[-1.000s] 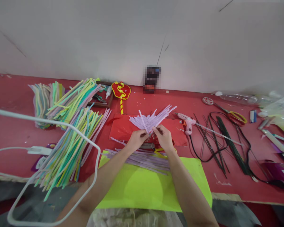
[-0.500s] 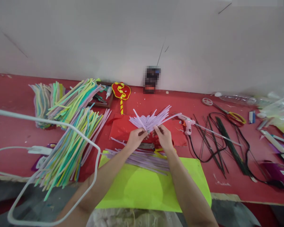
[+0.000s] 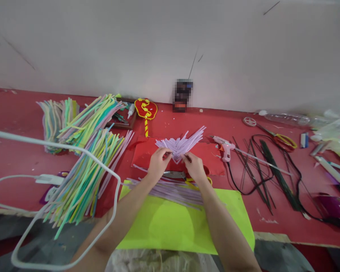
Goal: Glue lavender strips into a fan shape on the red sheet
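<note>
A fan of lilac pipe cleaners [image 3: 184, 142], woven into a V shape, is held up over a red sheet [image 3: 147, 153]. My left hand [image 3: 158, 164] pinches its left side and my right hand [image 3: 193, 166] pinches its lower right side, near the point of the V. Loose lilac pipe cleaners [image 3: 170, 189] lie below my wrists, across the top of a lime-green sheet [image 3: 172, 223]. Scissors [image 3: 175, 175] with yellow handles lie between my hands and that pile.
Heaps of pastel pipe cleaners [image 3: 85, 166] fill the left of the red table [image 3: 14, 158]. A white cable [image 3: 45, 181] loops at front left. A glue gun [image 3: 225, 147], dark wires [image 3: 260, 166], scissors [image 3: 283, 140] and a red-yellow ornament [image 3: 145, 109] lie farther off.
My hands have shifted slightly up and apart on the lilac fan. The fan has closed into a tidier V shape, with the stray strands drawn in.
</note>
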